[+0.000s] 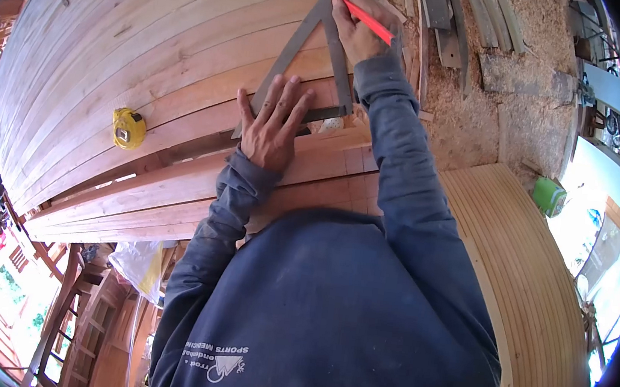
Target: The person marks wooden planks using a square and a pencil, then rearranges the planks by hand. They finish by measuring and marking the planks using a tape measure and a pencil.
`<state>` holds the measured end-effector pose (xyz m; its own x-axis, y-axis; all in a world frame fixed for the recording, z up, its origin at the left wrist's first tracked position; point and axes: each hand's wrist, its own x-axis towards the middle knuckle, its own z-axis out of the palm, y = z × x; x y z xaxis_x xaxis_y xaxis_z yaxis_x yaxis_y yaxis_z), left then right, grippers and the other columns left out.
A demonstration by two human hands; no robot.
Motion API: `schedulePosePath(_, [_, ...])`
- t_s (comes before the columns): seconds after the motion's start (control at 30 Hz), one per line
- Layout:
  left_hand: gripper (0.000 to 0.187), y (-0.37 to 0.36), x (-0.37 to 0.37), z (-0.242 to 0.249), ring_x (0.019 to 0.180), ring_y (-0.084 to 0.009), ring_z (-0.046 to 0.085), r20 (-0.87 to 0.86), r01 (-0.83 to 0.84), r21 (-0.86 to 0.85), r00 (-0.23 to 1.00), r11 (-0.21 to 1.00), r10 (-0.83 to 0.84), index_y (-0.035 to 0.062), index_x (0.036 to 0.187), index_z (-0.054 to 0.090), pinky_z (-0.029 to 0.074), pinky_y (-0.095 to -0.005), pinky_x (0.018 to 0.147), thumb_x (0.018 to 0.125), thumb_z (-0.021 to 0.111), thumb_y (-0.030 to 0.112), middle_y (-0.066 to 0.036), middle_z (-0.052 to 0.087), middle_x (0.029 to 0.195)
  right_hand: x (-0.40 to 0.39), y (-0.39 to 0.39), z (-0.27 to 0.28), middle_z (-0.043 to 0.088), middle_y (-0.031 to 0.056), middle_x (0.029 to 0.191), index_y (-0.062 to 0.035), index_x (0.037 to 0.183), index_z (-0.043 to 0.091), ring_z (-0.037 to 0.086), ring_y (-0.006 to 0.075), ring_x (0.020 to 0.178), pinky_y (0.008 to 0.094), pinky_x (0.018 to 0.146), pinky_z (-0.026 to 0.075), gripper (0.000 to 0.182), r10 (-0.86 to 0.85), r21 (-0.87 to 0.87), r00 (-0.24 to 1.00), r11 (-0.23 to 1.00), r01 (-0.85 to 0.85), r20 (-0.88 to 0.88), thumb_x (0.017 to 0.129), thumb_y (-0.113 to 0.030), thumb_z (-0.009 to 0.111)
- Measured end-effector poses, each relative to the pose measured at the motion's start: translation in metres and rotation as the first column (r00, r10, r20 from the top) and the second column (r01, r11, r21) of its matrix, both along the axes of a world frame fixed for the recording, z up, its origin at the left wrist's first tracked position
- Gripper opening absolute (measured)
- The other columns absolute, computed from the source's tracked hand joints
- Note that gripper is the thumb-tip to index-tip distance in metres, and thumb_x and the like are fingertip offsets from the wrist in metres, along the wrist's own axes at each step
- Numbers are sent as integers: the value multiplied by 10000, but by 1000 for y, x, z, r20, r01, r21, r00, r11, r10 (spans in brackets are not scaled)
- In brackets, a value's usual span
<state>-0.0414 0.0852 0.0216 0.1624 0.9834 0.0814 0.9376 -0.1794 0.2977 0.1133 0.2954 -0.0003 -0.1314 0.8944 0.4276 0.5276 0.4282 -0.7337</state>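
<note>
My left hand [272,125] lies flat with its fingers spread, pressing on a dark triangular frame square [298,41] and the plank under it. The square rests across several light wooden planks [202,69], its point facing away from me. At that far corner, my right hand [364,33] grips a red carpenter's pencil [369,22], its tip by the corner of the square. A yellow tape measure [128,129] sits on the planks, left of my left hand.
Closer to my body run thick beams [167,190] with pencil lines on the right part. A stack of boards [521,269] stands at the right. Sawdust [526,114] and offcuts [487,16] cover the ground at the upper right. A green object [549,197] lies beyond the stack.
</note>
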Motion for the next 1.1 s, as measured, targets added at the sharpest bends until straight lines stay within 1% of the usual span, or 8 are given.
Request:
schedulePosePath(0.03, [610,0,0,0,1515,-262,462,6,-3,3,1000,1000,3,220,1532,554,150,-732,1207,941,582,73,-54,511,1619,-1,2,1,736,152,864,-95,1004,756,731,346,763,419,675,582,110,-10,-15,1000,1000,9,-27,948,-183,723])
schedulePosePath(0.23, [609,1,1,-3,1511,-262,467,-1,-7,-13,1000,1000,7,226,1535,554,155,-736,1204,948,566,64,-54,516,1616,6,-5,1,745,151,877,-116,1021,768,731,359,767,432,676,582,114,38,-81,999,996,-39,-17,953,-197,726])
schedulePosePath(0.43, [591,1,1,2,1512,-260,465,28,-7,-15,1000,1000,7,235,1539,548,169,-742,1196,960,622,142,-53,517,1614,1,5,0,755,150,898,-105,1026,769,742,358,785,425,676,590,137,9,18,997,1000,-10,73,956,-216,729])
schedulePosePath(0.63, [586,2,1,1,1510,-260,467,4,-11,-19,1000,1000,11,245,1539,548,158,-732,1206,964,628,163,-47,517,1614,4,-1,-1,764,133,922,-111,1026,778,744,349,789,417,687,595,157,-20,-53,1000,998,19,-15,955,-242,731])
schedulePosePath(0.73, [586,2,1,2,1512,-258,465,21,-16,-19,1000,1000,16,247,1540,547,155,-732,1208,966,617,152,-45,516,1615,0,8,-6,759,144,902,-106,1021,778,746,332,765,406,668,594,136,4,2,999,1000,-4,44,944,-211,738])
schedulePosePath(0.83, [588,2,2,3,1514,-256,463,22,-20,-25,1000,999,21,245,1538,550,150,-732,1210,965,595,122,-44,515,1616,5,6,-2,761,112,843,-113,1062,800,711,224,658,323,634,567,166,20,10,997,1000,-21,78,955,-226,742])
schedulePosePath(0.93, [590,1,1,1,1515,-255,462,0,-13,-33,1000,999,13,241,1533,555,150,-730,1212,961,580,100,-44,514,1618,16,-12,17,763,119,838,-98,1057,799,728,235,673,330,642,574,168,60,-107,984,993,-43,168,946,-213,750])
schedulePosePath(1.1, [596,0,2,0,1518,-253,459,6,-18,-9,1000,1000,18,241,1526,564,145,-726,1216,952,568,82,-43,513,1620,16,-26,14,745,136,825,-63,997,762,737,289,708,370,646,579,100,62,-52,998,997,-61,10,930,-135,742])
